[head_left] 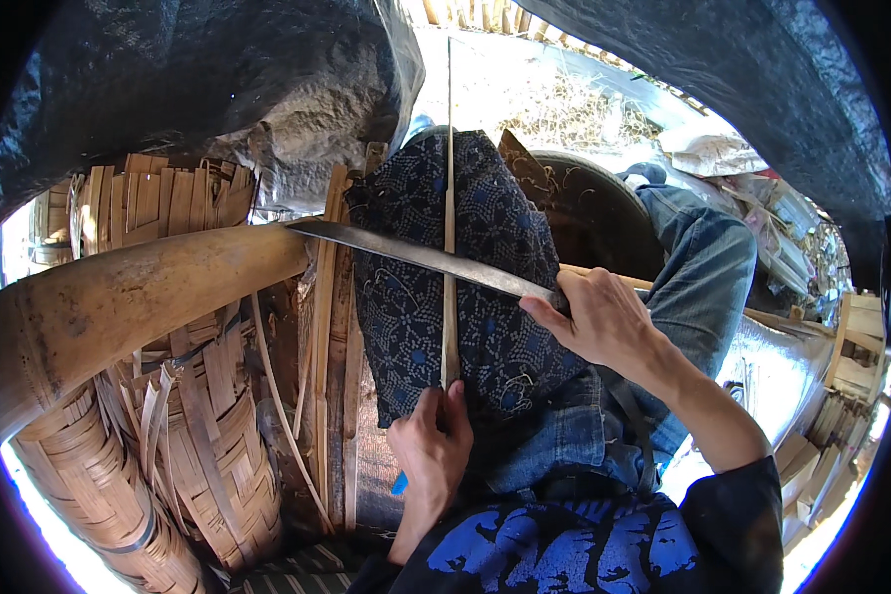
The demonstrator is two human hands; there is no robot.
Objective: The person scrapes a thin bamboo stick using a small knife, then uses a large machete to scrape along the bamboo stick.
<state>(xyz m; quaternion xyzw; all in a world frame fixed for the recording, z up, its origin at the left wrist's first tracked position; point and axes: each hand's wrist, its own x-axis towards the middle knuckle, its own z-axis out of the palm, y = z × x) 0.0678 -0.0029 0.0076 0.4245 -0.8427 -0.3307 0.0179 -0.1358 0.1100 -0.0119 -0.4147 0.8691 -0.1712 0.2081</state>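
Note:
My left hand (434, 444) is closed, pinching the near end of a long, thin bamboo strip (449, 332) that runs straight away from me over my lap. In my right hand (604, 317) is a long knife (421, 253), its steel blade pointing left and lying across the strip. The blade's tip overlaps the end of a thick bamboo pole (158, 287); whether they touch I cannot tell. Under strip and blade, a dark blue patterned cloth (406, 337) covers my lap. My right fingers hide the knife's grip.
Woven bamboo baskets (218, 436) stand at the left, below the pole. Upright bamboo slats (329, 337) are beside the cloth. A dark round tub (604, 213) sits beyond my right knee. Dark plastic sheeting (198, 79) hangs overhead. Crates and litter (782, 233) lie at the right.

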